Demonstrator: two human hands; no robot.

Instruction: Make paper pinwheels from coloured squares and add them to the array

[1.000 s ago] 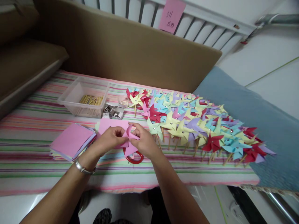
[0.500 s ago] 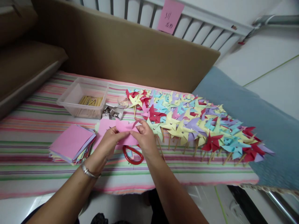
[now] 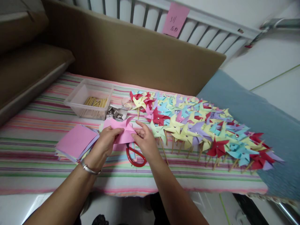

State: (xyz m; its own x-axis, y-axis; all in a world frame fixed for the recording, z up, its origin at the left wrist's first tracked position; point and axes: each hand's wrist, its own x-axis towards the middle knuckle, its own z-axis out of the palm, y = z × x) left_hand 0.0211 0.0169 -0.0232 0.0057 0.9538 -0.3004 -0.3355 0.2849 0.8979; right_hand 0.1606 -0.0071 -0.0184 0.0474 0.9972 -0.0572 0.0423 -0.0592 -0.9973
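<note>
A pink paper sheet [image 3: 124, 132], cut and with corners curling up toward its middle, is in front of me. My left hand [image 3: 107, 139] pinches it, thumb on top near the centre. At the sheet's right edge is my right hand [image 3: 146, 140], its thumb and curled fingers at a corner and its index finger raised. Under the hands lie red-handled scissors [image 3: 136, 164], their blades mostly hidden by paper. A stack of coloured paper squares [image 3: 76, 142], pink on top, lies left of my left hand.
Behind the hands are a clear plastic box [image 3: 72, 104] of thin wooden sticks [image 3: 96, 102], a small box of metal pieces [image 3: 119, 114] and a round clear container [image 3: 127, 103]. Many finished pinwheels [image 3: 187, 129] on sticks cover the right side. A brown board [image 3: 131, 53] stands behind the striped cloth [image 3: 58, 175].
The pink paper has turned and a corner now stands up. My right hand has opened a little, its index finger lifting off the paper. The view has shifted slightly left.
</note>
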